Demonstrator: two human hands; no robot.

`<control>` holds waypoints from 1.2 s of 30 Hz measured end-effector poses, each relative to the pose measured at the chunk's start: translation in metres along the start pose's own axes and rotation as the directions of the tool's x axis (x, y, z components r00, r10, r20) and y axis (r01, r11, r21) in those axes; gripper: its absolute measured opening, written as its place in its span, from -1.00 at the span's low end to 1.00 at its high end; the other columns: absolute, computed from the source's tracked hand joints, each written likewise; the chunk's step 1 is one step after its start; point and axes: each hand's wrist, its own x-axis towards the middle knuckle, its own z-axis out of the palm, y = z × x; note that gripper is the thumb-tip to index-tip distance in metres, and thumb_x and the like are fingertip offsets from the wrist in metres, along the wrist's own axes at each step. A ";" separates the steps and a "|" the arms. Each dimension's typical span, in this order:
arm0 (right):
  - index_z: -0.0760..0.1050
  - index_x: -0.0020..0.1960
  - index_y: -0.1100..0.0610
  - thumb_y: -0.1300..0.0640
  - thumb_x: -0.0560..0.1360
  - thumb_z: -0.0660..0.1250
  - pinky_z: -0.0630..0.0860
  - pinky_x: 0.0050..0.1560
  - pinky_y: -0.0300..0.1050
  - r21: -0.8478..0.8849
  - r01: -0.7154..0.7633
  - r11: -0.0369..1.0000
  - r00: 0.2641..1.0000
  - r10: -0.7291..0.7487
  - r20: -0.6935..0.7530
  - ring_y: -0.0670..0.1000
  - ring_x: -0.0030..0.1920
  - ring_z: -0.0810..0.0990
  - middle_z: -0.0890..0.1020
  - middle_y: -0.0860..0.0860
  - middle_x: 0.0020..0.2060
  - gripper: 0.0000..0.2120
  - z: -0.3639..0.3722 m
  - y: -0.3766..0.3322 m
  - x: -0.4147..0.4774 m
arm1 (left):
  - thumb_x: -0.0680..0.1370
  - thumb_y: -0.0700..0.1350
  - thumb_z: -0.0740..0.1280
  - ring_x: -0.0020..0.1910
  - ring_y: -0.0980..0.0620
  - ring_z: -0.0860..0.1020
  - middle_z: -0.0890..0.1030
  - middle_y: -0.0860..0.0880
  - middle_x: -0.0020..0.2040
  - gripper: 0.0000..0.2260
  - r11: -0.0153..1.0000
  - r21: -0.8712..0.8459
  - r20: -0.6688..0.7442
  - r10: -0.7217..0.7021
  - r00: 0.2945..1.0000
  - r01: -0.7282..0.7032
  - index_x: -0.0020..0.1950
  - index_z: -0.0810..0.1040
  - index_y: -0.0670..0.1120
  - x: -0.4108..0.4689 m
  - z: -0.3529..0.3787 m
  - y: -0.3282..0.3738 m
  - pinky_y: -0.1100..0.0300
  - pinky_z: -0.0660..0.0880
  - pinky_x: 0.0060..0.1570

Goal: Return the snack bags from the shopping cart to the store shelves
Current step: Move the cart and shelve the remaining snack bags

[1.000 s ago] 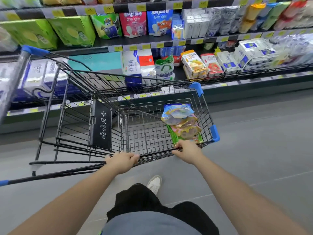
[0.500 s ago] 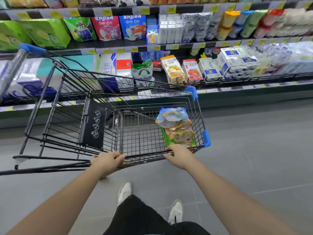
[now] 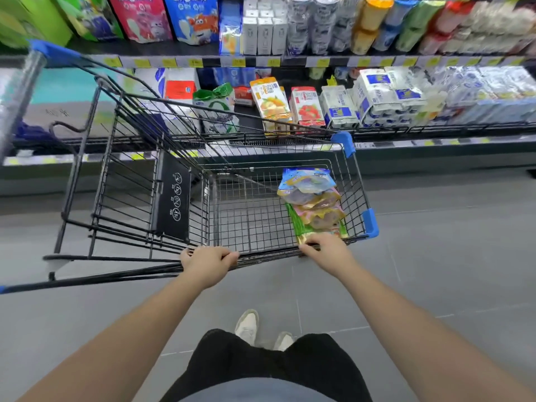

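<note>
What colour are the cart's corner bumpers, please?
Blue corner bumpers, clearest in the head view.

The shopping cart (image 3: pixel 275 145) has travelled to the right along the shelves (image 3: pixel 290 62) and now stands nearer to them. Its blue front corner guard (image 3: pixel 344 143) was below the orange fruit carton (image 3: pixel 269 101) a second ago. It is now right of that carton, below a white multipack (image 3: pixel 339 108). The green boxes (image 3: pixel 29 18) have shifted to the upper left edge. Two shoes (image 3: pixel 246 326) are visible, where one showed a second ago.

The cart (image 3: pixel 249 216) carries stacked snack bags (image 3: pixel 314 204) (right side).
</note>
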 end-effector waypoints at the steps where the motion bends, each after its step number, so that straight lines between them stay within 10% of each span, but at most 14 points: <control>1: 0.67 -0.01 0.01 -0.15 0.56 0.36 0.54 -0.02 -0.04 0.005 0.001 1.000 1.000 -0.001 -0.001 0.04 0.00 0.63 0.70 -0.05 -0.08 -0.75 -0.008 0.009 0.002 | 0.62 0.28 0.02 0.27 -0.01 0.47 0.62 0.13 -0.01 -0.60 1.000 -0.006 -0.007 0.006 1.000 -0.006 -0.08 0.57 0.15 0.000 0.002 0.012 -0.17 0.05 0.44; 16: 0.67 0.01 -0.03 -0.31 0.56 0.25 0.43 -0.19 -0.13 -0.270 0.136 0.953 0.990 -0.124 0.064 0.08 0.02 0.63 0.70 -0.01 -0.09 -0.60 -0.116 0.161 0.039 | 0.64 0.26 0.03 0.19 0.06 0.50 0.60 0.18 -0.11 -0.64 0.997 -0.041 -0.078 -0.062 0.995 0.058 -0.17 0.55 0.24 0.006 0.033 0.185 -0.10 0.07 0.42; 36: 0.50 -0.24 -0.13 -0.21 0.54 0.36 0.47 -0.14 -0.12 -0.134 -0.043 0.990 0.998 0.049 0.044 0.07 0.01 0.63 0.63 -0.09 -0.21 -0.76 -0.220 0.342 0.046 | 0.63 0.26 0.04 0.14 0.06 0.49 0.57 0.17 -0.12 -0.66 0.999 -0.029 -0.059 -0.021 0.998 0.019 -0.18 0.52 0.24 0.018 0.074 0.393 -0.12 0.09 0.38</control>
